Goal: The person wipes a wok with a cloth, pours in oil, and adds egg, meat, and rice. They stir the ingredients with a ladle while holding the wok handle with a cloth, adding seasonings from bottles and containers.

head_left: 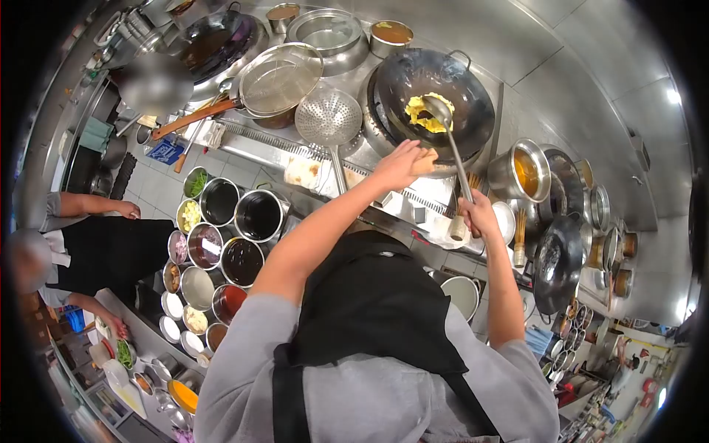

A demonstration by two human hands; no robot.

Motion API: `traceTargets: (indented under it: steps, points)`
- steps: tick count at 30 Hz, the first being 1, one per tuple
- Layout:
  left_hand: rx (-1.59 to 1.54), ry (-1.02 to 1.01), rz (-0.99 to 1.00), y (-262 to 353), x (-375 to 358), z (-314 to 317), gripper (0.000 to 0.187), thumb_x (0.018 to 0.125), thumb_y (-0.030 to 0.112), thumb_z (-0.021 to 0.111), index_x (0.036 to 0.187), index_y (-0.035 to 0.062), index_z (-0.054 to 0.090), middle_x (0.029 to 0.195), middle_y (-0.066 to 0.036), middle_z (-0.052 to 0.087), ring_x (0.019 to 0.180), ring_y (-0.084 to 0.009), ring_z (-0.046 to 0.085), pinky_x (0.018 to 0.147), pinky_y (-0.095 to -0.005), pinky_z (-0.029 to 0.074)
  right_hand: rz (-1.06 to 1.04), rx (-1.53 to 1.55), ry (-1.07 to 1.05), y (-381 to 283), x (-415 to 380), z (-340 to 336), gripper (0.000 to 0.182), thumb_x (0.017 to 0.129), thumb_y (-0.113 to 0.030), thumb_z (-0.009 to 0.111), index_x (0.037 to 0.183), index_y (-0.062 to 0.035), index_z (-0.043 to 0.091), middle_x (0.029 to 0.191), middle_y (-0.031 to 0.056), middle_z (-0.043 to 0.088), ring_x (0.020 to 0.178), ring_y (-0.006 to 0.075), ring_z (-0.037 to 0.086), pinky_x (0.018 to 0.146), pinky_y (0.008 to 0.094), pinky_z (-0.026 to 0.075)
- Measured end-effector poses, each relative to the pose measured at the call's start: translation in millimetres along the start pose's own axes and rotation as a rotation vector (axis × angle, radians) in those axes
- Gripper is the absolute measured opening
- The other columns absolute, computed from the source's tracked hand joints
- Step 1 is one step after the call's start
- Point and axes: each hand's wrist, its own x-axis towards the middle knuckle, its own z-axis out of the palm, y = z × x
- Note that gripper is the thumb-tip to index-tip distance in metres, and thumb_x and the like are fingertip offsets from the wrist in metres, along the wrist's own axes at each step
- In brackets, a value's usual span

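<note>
A dark wok [473, 92] sits tilted on the burner, with yellow cooked egg [416, 112] in its bowl. My right hand [480, 215] is closed around the long handle of a metal ladle [456, 151], whose bowl rests against the egg. At the wok's near rim, my left hand [399, 166] is closed over a folded tan cloth [424, 162]. The wok's near handle is hidden under that hand. Left of the wok, a perforated skimmer [329, 117] lies on the stove top, its handle pointing toward me.
A wood-handled strainer [281, 77] lies left of the skimmer. A steel pot of orange liquid [526, 171] stands right of the wok. Several sauce containers [258, 215] are at my left. Beyond them stands another person in a black apron [114, 255]. A second wok [557, 264] is at right.
</note>
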Motion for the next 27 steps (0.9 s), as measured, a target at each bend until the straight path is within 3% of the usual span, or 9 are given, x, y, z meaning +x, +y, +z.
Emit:
traceTargets:
  steps: [5,7,8,11,13,15,19,20,27]
  points:
    - [0.114,-0.123,-0.036,-11.5,28.8,9.6,0.056,0.075,0.013,0.068,0.129,0.0116,0.05,0.126,-0.01,0.051,0.123,-0.0315,0.045,0.1,-0.0412,0.043,-0.098,-0.115,0.189,11.7,62.7,16.7,0.026,0.087,-0.015,0.063,0.106,0.0006,0.055,0.072,0.0105,0.061,0.054,0.0184,0.061,0.048,0.032,0.047]
    - [0.009,0.006,0.046,-20.4,32.3,25.5,0.046,0.075,0.015,0.069,0.119,0.0243,0.062,0.112,-0.012,0.056,0.112,-0.0317,0.05,0.094,-0.0411,0.045,-0.421,-0.527,0.49,46.8,97.7,21.9,0.037,0.085,-0.015,0.064,0.117,0.0003,0.057,0.096,0.0157,0.067,0.084,0.0255,0.066,0.076,0.0365,0.052]
    - [-0.014,0.024,0.119,-29.4,34.6,29.3,0.046,0.074,0.018,0.07,0.119,0.0208,0.063,0.108,-0.013,0.058,0.108,-0.0322,0.051,0.092,-0.0413,0.045,-0.219,-0.406,0.4,25.5,82.2,29.3,0.05,0.082,-0.015,0.066,0.128,0.0002,0.053,0.114,0.0182,0.065,0.106,0.0287,0.061,0.093,0.0384,0.045]
    - [-0.2,0.108,0.011,-14.5,18.0,9.6,0.062,0.075,0.022,0.075,0.13,0.0086,0.052,0.115,-0.013,0.058,0.112,-0.0306,0.055,0.095,-0.0389,0.045,-0.295,-0.404,0.317,83.1,114.0,25.4,0.046,0.084,-0.014,0.064,0.127,-0.0015,0.053,0.103,0.0193,0.066,0.097,0.0285,0.064,0.087,0.0397,0.048]
    - [-0.649,0.133,-0.18,16.4,-5.7,-14.8,0.055,0.076,0.016,0.072,0.126,0.0047,0.051,0.111,-0.012,0.061,0.108,-0.0257,0.058,0.093,-0.035,0.045,-0.495,-0.826,0.563,49.1,70.9,40.3,0.043,0.084,-0.016,0.066,0.124,-0.0035,0.054,0.104,0.0205,0.06,0.091,0.0372,0.058,0.083,0.0463,0.046]
    - [-1.123,0.224,-0.265,57.9,-43.9,-45.0,0.05,0.08,0.012,0.068,0.126,0.0044,0.05,0.113,-0.006,0.061,0.104,-0.0174,0.06,0.09,-0.0333,0.048,-0.678,-0.776,0.606,-1.1,23.2,69.4,0.044,0.085,-0.013,0.065,0.125,-0.0014,0.052,0.107,0.0169,0.056,0.102,0.0337,0.053,0.086,0.0427,0.044]
    - [-1.351,0.293,-0.381,114.8,-116.0,-98.9,0.051,0.088,0.012,0.066,0.134,0.003,0.044,0.107,-0.005,0.061,0.095,-0.0115,0.06,0.083,-0.0303,0.05,-0.383,0.104,-0.074,-39.4,-18.4,147.4,0.031,0.092,-0.016,0.061,0.117,-0.0004,0.052,0.103,0.0071,0.055,0.092,0.0163,0.054,0.079,0.0298,0.044]
    - [-1.351,0.311,-0.391,128.5,-130.5,-111.1,0.053,0.089,0.012,0.065,0.136,0.0029,0.041,0.11,-0.005,0.059,0.096,-0.0114,0.059,0.084,-0.0302,0.05,-0.568,0.348,-0.248,-46.2,-18.8,168.2,0.022,0.096,-0.016,0.056,0.112,0.0003,0.055,0.101,0.0056,0.057,0.089,0.0137,0.054,0.078,0.0284,0.045]
    - [-1.047,0.823,-0.469,125.2,-155.9,-121.4,0.061,0.092,0.023,0.066,0.141,0.0046,0.033,0.123,-0.005,0.052,0.112,-0.0116,0.051,0.096,-0.0293,0.044,-0.738,0.23,-0.393,-139.1,-43.3,194.8,0.026,0.097,-0.01,0.051,0.121,0.0009,0.054,0.11,0.0075,0.054,0.099,0.0152,0.054,0.089,0.0292,0.043]
